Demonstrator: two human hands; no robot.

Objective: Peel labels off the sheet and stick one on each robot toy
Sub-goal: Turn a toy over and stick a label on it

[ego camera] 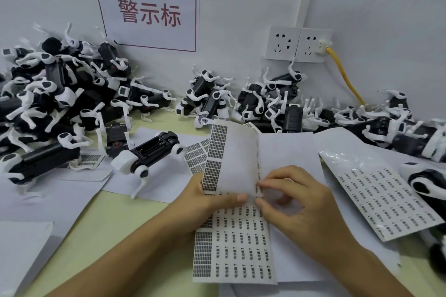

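Note:
A white label sheet [235,243] with rows of small black labels lies in front of me, its upper half bent up and back. My left hand [207,196] holds the sheet at the fold, thumb pressed across it. My right hand [299,202] pinches at the sheet's right edge with thumb and forefinger, where a small label sits. A black and white robot toy [147,154] lies on its back just left of the sheet. Piles of the same toys fill the left [55,94] and the back right [277,101].
A second label sheet [386,198] in shiny wrap lies to the right. Loose white papers [48,198] cover the yellow-green table. More toys [424,176] sit at the right edge. Wall sockets [298,43] with a yellow cable [345,77] are behind.

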